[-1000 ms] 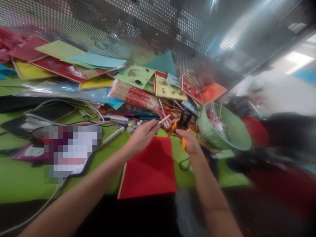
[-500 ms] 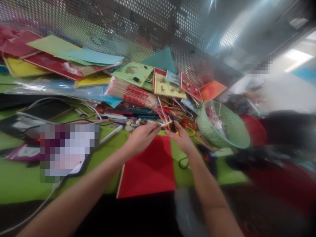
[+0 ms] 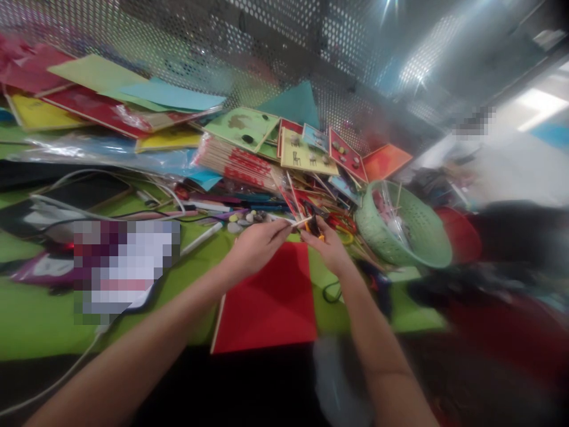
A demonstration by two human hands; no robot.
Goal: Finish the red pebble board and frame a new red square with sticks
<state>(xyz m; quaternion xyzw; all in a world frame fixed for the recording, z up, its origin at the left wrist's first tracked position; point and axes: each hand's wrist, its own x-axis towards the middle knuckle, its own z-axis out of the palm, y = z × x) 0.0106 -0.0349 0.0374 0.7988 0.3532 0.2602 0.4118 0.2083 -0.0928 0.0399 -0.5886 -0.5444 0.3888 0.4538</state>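
Observation:
Between the fingertips of my left hand [image 3: 261, 242] is a thin pale wooden stick [image 3: 303, 221], pointing to the right. My right hand [image 3: 329, 243] is closed around a cutting tool with orange and black handles [image 3: 316, 228], which looks like pliers. Its jaws are at the stick's right end; whether they touch the wood is too blurred to tell. Under both hands lies a red board [image 3: 271, 302] with a pale wooden strip along its left edge. Small pebbles [image 3: 240, 222] sit just beyond my left hand.
A green basket [image 3: 427, 237] with wrapped items stands at right. Behind are a bundle of wooden sticks [image 3: 235, 163], decorated cards [image 3: 306, 155] and coloured sheets [image 3: 173, 98] against a perforated metal panel [image 3: 178, 35]. Left lie a phone [image 3: 128, 267] and a white cable [image 3: 84, 362].
The view has shifted slightly. Both hands keep their hold on the stick and the tool, with hardly any movement between them.

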